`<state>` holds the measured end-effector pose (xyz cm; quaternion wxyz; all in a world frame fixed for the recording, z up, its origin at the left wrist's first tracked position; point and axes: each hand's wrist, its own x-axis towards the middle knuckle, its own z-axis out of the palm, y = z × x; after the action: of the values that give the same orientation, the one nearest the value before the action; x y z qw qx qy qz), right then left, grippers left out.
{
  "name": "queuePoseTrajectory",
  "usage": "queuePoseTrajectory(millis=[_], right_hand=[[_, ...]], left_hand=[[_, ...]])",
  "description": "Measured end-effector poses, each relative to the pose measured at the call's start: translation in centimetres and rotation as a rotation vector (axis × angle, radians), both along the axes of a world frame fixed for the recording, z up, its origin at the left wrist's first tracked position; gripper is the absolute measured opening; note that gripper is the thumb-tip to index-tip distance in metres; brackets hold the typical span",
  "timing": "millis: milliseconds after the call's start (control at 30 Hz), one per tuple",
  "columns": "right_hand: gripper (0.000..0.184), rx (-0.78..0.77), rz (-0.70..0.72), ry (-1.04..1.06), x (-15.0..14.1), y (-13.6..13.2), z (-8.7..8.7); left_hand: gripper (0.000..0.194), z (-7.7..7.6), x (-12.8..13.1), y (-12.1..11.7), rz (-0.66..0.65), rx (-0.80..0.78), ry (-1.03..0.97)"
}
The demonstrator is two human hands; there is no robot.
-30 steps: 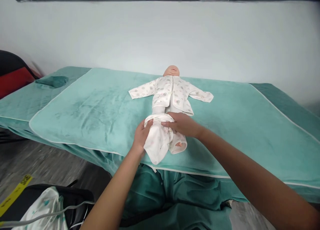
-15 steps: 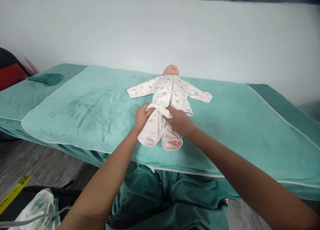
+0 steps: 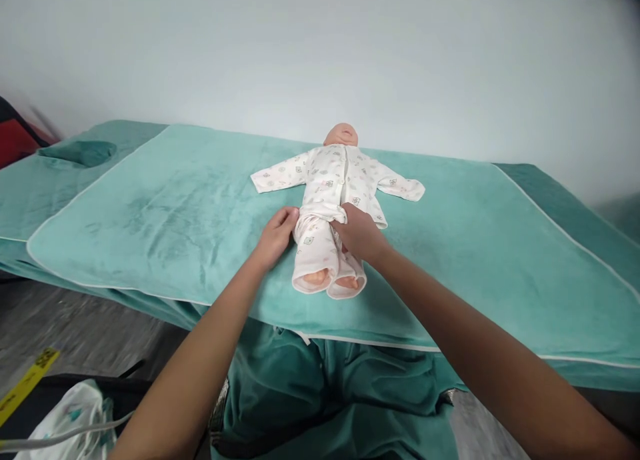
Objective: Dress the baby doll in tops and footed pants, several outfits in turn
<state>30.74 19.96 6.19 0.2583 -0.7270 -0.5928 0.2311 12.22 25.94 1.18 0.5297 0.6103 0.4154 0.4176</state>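
Note:
A baby doll (image 3: 342, 135) lies on its back, head toward the wall. It wears a white printed jacket (image 3: 325, 173), sleeves spread to both sides. White printed trousers (image 3: 314, 253) cover its legs, with the feet showing inside the cuffs and the waistband bunched near the hips. My left hand (image 3: 278, 233) is at the left side of the waistband, fingers closed against the cloth edge. My right hand (image 3: 361, 232) grips the waistband on the right, thumb and fingers pinched on the cloth.
A green plush cover (image 3: 480, 247) with white piping spreads over the bed, which stands against a white wall (image 3: 250, 53). A gathered hole (image 3: 83, 152) is at the far left. White patterned cloth (image 3: 70, 413) and a cable (image 3: 65, 441) lie at lower left.
The waistband has moved a little up the doll's body, and both feet now show in the cuffs. My left hand has shifted slightly outward. The view has tilted down a little.

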Motion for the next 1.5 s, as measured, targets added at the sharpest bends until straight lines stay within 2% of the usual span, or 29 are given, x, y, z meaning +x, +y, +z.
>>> queuePoseTrajectory(millis=[100, 200, 300, 367, 433, 600, 733, 833, 967, 1067, 1167, 1233, 1333, 1433, 1500], right_hand=[[0.013, -0.037, 0.051, 0.058, 0.1, -0.3, 0.0], [0.018, -0.07, 0.112, 0.055, 0.3, -0.4, 0.4], [0.025, -0.128, 0.209, 0.073, 1.0, -0.6, 1.0], [0.035, -0.175, 0.309, 0.118, 1.4, -0.8, 1.2], [0.043, -0.157, 0.395, 0.115, 1.7, -0.8, 1.2], [0.025, -0.022, 0.423, -0.086, 1.1, -0.5, 0.6], [0.016, 0.003, 0.382, -0.209, 0.4, -0.1, 0.4], [0.017, 0.008, 0.314, -0.284, -0.2, 0.0, 0.2], [0.021, -0.034, 0.186, -0.349, -1.0, -0.6, 0.1], [0.025, -0.013, 0.202, -0.185, -0.7, -1.7, 0.7], [0.041, 0.06, 0.272, 0.101, 0.7, -2.8, 1.7], [0.04, 0.144, 0.264, 0.181, 1.9, -3.0, 2.1], [0.031, 0.29, 0.094, -0.017, 3.1, -2.3, 1.8], [0.033, 0.227, -0.041, -0.374, 3.0, -0.7, 0.9], [0.03, 0.152, -0.05, -0.512, 2.5, 0.5, 0.6]], left_hand=[[0.04, 0.9, -1.6, -0.2, -0.215, -0.15, -0.112], [0.058, 1.8, -2.2, -0.5, -0.331, -0.145, -0.061], [0.058, 2.2, -1.8, -0.7, -0.266, -0.091, 0.07], [0.049, 2.1, -1.3, -0.8, -0.203, -0.036, 0.14], [0.037, 2.0, -0.8, -0.8, -0.12, 0.036, 0.18], [0.024, 1.4, 0.2, -1.0, 0.172, 0.208, 0.171], [0.017, 0.6, 1.1, -1.0, 0.327, 0.306, 0.175], [0.019, -0.1, 1.8, -1.1, 0.308, 0.293, 0.206], [0.027, -0.2, 1.3, -1.1, 0.164, 0.177, 0.182], [0.043, 0.9, -0.1, -0.6, 0.067, 0.0, -0.01], [0.041, 2.6, -0.6, 0.1, 0.14, -0.031, -0.127], [0.031, 3.7, -0.1, 0.6, 0.139, 0.037, -0.029], [0.033, 4.6, 1.9, 1.5, 0.016, 0.21, 0.247], [0.044, 4.9, 4.0, 1.9, -0.014, 0.383, 0.579], [0.033, 5.0, 4.8, 1.8, -0.005, 0.478, 0.74]])
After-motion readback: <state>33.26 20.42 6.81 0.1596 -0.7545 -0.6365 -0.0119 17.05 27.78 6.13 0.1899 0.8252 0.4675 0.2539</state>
